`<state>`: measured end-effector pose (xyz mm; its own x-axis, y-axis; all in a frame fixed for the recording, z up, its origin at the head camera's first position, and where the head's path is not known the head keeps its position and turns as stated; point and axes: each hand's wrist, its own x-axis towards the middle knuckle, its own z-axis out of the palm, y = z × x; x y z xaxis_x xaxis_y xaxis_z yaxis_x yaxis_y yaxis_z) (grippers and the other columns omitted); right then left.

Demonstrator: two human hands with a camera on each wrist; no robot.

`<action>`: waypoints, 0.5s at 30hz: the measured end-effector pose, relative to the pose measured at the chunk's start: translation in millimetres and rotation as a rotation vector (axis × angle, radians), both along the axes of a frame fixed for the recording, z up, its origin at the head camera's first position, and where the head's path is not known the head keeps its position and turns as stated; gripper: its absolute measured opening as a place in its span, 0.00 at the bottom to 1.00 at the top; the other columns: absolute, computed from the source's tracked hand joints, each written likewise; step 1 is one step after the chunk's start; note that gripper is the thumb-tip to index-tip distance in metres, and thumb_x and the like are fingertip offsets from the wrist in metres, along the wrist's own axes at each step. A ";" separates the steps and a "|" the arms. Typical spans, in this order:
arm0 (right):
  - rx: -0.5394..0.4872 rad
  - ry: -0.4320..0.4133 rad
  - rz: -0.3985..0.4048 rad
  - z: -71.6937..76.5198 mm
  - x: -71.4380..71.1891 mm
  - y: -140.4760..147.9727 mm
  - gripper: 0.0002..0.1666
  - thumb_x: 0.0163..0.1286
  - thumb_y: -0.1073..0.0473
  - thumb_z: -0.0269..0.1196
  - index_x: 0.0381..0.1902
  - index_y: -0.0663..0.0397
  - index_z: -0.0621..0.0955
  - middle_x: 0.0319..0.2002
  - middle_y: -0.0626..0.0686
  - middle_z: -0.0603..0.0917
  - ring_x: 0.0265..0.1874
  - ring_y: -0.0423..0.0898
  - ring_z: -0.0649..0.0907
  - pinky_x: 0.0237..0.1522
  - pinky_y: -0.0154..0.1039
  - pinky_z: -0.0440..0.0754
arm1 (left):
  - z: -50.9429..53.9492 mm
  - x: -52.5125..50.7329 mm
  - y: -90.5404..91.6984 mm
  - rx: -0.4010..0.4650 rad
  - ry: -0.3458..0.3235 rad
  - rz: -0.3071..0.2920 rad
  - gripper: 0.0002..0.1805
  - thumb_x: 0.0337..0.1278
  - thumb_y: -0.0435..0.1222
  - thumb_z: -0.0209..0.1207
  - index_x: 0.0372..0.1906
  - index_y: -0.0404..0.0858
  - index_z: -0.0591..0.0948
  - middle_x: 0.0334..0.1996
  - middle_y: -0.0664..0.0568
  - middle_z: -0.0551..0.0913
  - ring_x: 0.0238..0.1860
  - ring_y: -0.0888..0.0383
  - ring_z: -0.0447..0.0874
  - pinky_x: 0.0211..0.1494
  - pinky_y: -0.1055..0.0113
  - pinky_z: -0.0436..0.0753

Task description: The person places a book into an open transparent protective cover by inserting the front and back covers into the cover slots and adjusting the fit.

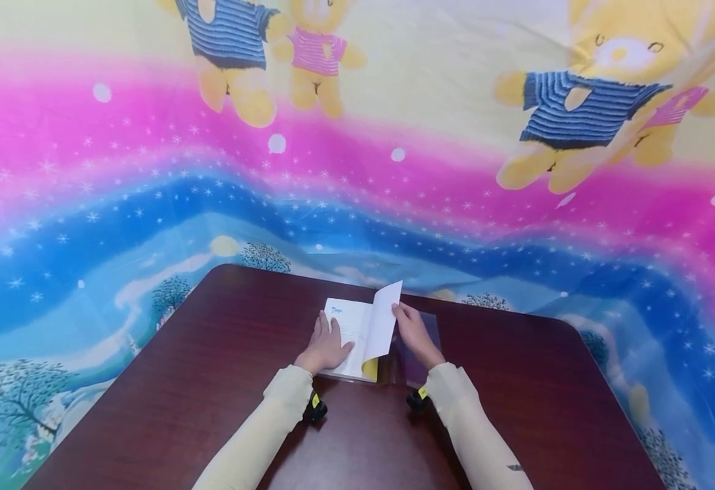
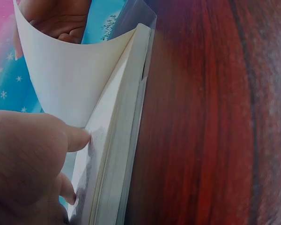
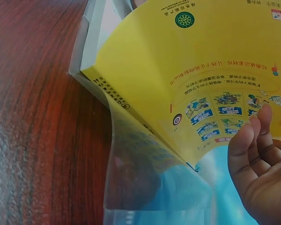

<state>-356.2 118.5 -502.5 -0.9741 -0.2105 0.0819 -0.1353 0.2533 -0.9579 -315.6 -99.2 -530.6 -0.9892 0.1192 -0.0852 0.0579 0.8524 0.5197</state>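
Head view: book (image 1: 357,328) on the desk (image 1: 241,340), one cover (image 1: 387,320) standing up

From my seat at the far end of the feed, I see the book lying at the desk's far side. The left hand (image 1: 325,348) rests over its page, fingers outspread and holding nothing. At the other side the right hand (image 1: 415,333) pinches the outer edge of the cover, fingers curled behind it.

Overhead I get mostly the cover's white inner face and a strip of yellow; a blue logo (image 1: 336,310) tops the page, too small for me to read. Left wrist gives me what that view lacks: the thick page block (image 2: 114,154) from the side, with the cover bowed above it.

Right wrist alone shows me the printed yellow face, upside down. I can read 绿色印刷产品 beside a round green emblem (image 3: 184,19), and a red line beginning 经典成语素材库. Lower come picture panels (image 3: 228,103), whose small lettering I can't make out, and a red-and-white target mark (image 3: 177,120). Black characters run along the spine (image 3: 110,94), too blurred to trust. Beside it spreads a clear plastic jacket (image 3: 131,187), partly over the desk.
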 end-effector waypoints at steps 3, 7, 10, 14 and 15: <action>-0.006 0.000 0.008 -0.3 0.6 0.6 0.28 0.85 0.47 0.44 0.63 0.62 0.78 0.37 0.55 0.84 0.26 0.46 0.79 0.35 0.54 0.83 | 0.4 1.9 1.2 -0.001 -0.031 -0.004 0.46 0.74 0.51 0.52 0.78 0.23 0.50 0.80 0.28 0.35 0.81 0.35 0.34 0.81 0.45 0.52; -0.007 -0.003 0.008 4.0 3.0 1.5 0.27 0.85 0.48 0.44 0.62 0.63 0.78 0.37 0.55 0.84 0.26 0.45 0.79 0.35 0.52 0.82 | 0.5 1.2 0.7 -0.009 -0.046 -0.016 0.46 0.74 0.52 0.51 0.79 0.24 0.48 0.80 0.29 0.34 0.82 0.36 0.32 0.82 0.46 0.49; 0.002 0.009 0.000 2.7 2.5 3.0 0.27 0.85 0.48 0.44 0.61 0.63 0.78 0.36 0.56 0.83 0.26 0.46 0.80 0.34 0.53 0.82 | 0.7 -0.2 0.2 -0.013 -0.051 -0.023 0.46 0.75 0.52 0.50 0.79 0.24 0.48 0.80 0.29 0.34 0.82 0.36 0.32 0.82 0.46 0.48; 0.007 0.051 -0.004 -4.4 0.1 5.1 0.25 0.85 0.50 0.45 0.60 0.63 0.79 0.34 0.56 0.83 0.24 0.46 0.79 0.29 0.48 0.81 | 1.6 -0.2 -0.7 -0.031 -0.058 -0.031 0.46 0.75 0.53 0.50 0.79 0.25 0.48 0.80 0.30 0.34 0.82 0.36 0.32 0.82 0.46 0.48; 0.011 0.061 -0.008 -5.0 0.4 5.5 0.25 0.85 0.51 0.45 0.60 0.63 0.79 0.33 0.56 0.83 0.23 0.46 0.79 0.28 0.46 0.81 | 2.1 0.0 -0.9 -0.031 -0.058 -0.032 0.46 0.75 0.52 0.50 0.79 0.25 0.48 0.80 0.29 0.34 0.82 0.36 0.32 0.82 0.46 0.48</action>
<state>-355.8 124.0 -507.5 -0.9690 -0.2043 0.1386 -0.1911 0.2650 -0.9451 -315.6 -100.1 -528.5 -0.9782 0.1466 -0.1468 0.0554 0.8664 0.4963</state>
